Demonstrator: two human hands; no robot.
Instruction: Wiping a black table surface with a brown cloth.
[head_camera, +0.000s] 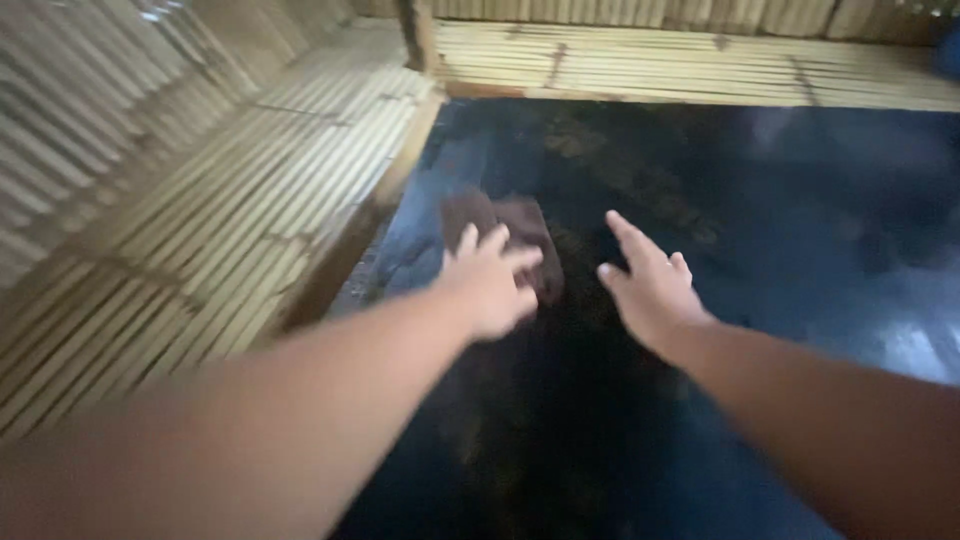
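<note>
My left hand (490, 280) reaches forward with fingers spread, hovering over or touching the near edge of a dark brown folded cloth (505, 222); contact is unclear through the blur. The cloth lies on a glossy black surface (780, 230). To the right of the cloth, my right hand (650, 285) is stretched out flat above the black surface, fingers apart and holding nothing. Both forearms come in from the bottom of the view.
A slatted bamboo bench (230, 210) runs along the left side and another bamboo bench section (680, 65) along the far side of the black surface. A wooden post (418, 35) stands at the corner. Something blue (948, 50) shows at the far right.
</note>
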